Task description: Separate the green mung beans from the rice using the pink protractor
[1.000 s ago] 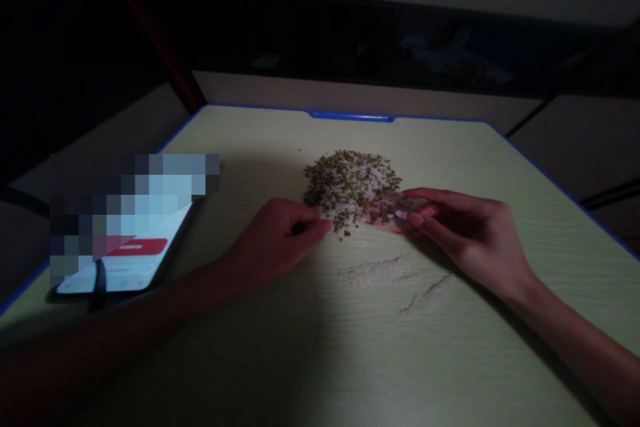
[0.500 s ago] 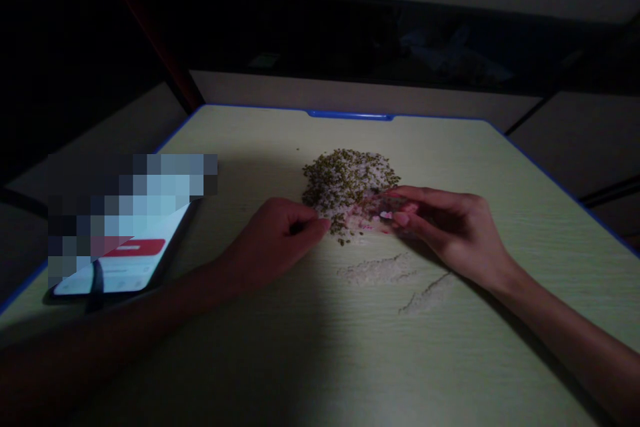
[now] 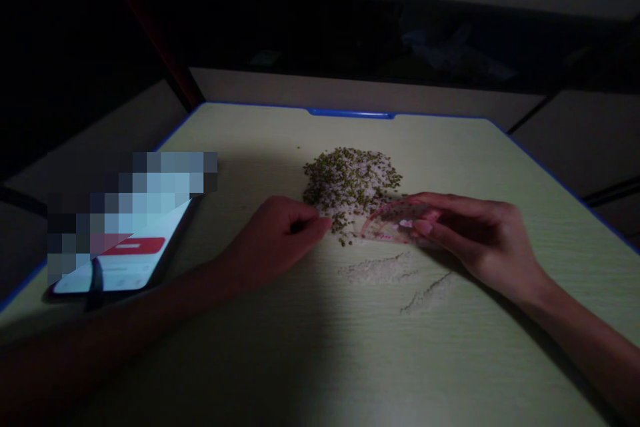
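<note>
A heap of green beans mixed with white grains (image 3: pixel 353 177) lies on the pale wood-grain tabletop (image 3: pixel 270 360). My right hand (image 3: pixel 480 233) pinches a clear protractor with pink markings (image 3: pixel 385 221) between thumb and fingers, tilted at the heap's near right edge. My left hand (image 3: pixel 285 237) rests at the near left edge of the heap, thumb and forefinger pressed together. Whether anything sits in that pinch is hidden. A few loose green beans (image 3: pixel 344 230) lie between the two hands. Closer to me is a thin spread of white grains (image 3: pixel 377 268), with a narrower streak of grains (image 3: pixel 427 293) to its right.
On the left a phone with a lit screen (image 3: pixel 120 277) lies beyond my left forearm, partly blurred out. The table has a blue rim with a blue handle piece (image 3: pixel 353 113) at the far edge. A dark red post (image 3: pixel 145 27) stands behind at left.
My right hand has drawn the protractor to the right and slightly toward me, so more of its curved shape shows. My left hand stays in place.
</note>
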Demonstrator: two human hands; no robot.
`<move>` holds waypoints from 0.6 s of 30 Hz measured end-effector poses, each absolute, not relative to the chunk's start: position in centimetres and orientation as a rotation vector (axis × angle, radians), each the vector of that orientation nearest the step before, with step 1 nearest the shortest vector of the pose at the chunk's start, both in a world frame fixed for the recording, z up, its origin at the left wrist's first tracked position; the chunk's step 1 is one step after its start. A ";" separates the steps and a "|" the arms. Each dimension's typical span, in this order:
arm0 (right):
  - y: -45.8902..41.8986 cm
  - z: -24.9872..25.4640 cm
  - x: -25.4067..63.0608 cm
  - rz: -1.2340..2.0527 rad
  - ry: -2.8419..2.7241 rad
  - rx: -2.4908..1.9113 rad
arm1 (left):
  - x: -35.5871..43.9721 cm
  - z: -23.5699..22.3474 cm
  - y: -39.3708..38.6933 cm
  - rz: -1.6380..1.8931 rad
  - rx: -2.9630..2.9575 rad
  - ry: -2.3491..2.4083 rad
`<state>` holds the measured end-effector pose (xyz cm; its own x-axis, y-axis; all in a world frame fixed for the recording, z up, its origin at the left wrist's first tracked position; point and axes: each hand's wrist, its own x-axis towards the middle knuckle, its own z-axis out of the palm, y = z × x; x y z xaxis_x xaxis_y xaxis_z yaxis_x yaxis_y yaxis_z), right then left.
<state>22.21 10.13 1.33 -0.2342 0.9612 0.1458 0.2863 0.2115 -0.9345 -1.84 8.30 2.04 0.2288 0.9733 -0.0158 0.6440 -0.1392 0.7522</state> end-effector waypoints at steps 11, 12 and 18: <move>10.0 1.5 22.0 1.087 -1.636 -1.206 | -1.9 2.1 8.2 0.648 1.844 1.485; 10.0 1.4 22.0 1.089 -1.636 -1.209 | -1.9 2.1 8.3 0.652 1.846 1.485; 10.1 1.3 22.3 1.046 -1.597 -1.215 | -1.9 2.1 8.3 0.669 1.866 1.481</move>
